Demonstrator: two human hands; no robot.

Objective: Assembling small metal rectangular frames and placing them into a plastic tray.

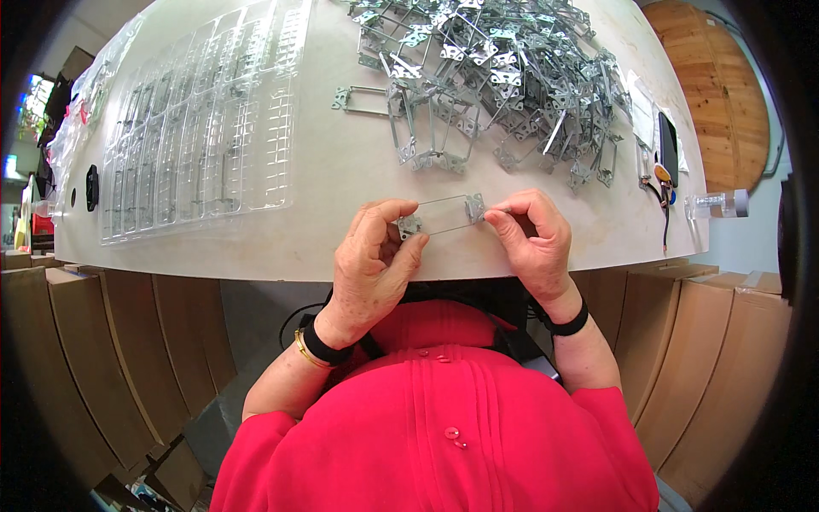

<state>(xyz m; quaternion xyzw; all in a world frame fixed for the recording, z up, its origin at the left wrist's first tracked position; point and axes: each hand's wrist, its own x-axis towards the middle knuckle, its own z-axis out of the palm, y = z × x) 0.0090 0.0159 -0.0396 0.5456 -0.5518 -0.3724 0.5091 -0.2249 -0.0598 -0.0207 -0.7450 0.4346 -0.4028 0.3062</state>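
Metal linkage bracket (475,208): silver-grey, two small perforated end plates (410,226) joined by two thin, roughly parallel rods (445,200). Outline an open rectangle, long axis crosswise, right end slightly farther out. Left plate partly covered. Position: near tabletop's (341,183) front edge; contact unclear.

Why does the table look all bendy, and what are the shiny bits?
In the head view, the front edge of the white table bows and the picture's corners go black, likely because the lens is fisheye; also in the head view, white glare streaks the clear plastic tray, and bright glints dot the metal pile.
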